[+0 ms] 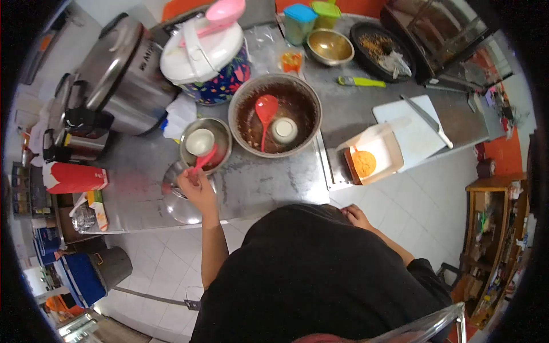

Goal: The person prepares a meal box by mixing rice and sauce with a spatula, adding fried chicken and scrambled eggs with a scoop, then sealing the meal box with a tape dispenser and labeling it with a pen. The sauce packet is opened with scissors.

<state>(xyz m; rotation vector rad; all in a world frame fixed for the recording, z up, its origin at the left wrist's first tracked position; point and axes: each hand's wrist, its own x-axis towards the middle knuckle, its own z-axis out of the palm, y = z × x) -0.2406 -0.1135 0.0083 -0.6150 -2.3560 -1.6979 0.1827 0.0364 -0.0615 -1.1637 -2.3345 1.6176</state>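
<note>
My left hand (197,190) is closed on the handle of a red plastic spoon (207,159). The spoon reaches into a steel bowl (225,132), where a small white bowl (200,142) also sits. Under that hand lies a round shiny metal lid (178,210). To the right stands a large pot (313,108) with brown residue inside; it holds a red ladle (266,108) and a white cup-like piece (284,131). My right hand (358,217) is low by the counter's front edge, fingers curled in; whatever may be in them is hidden.
A takeaway box (389,150) with orange food stands right, beside a white cutting board (420,128) bearing a knife (426,117). Behind are a lidded patterned bucket (217,83), a large pressure cooker (123,74) and a gold bowl (330,47). A red carton (77,177) lies left.
</note>
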